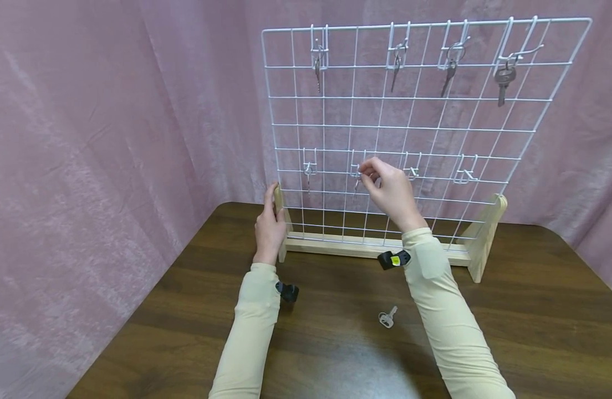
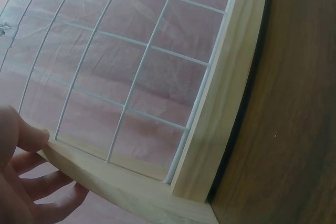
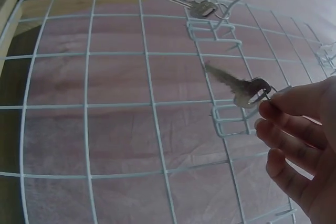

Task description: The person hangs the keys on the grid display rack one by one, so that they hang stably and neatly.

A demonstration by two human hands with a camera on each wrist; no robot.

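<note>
My right hand [image 1: 392,193] pinches the small ring of a metal key [image 3: 235,86] between thumb and fingertips. Its ring is right at a white hook [image 3: 226,120], second from the left in the lower row of the white wire grid [image 1: 376,127]. The key's blade points away from the fingers in the right wrist view. At the grid's left end, my left hand [image 1: 270,231] holds the wooden side support [image 2: 86,171], thumb on one side and fingers on the other. A neighbouring key [image 3: 202,9] hangs from the leftmost lower hook.
Along the top row several keys hang, the rightmost key [image 1: 504,80] among them. Two lower hooks, including the far-right hook [image 1: 465,175], bear no key. Another key [image 1: 388,318] with a ring lies on the brown table [image 1: 331,343]. Pink curtain [image 1: 111,138] surrounds the table's back.
</note>
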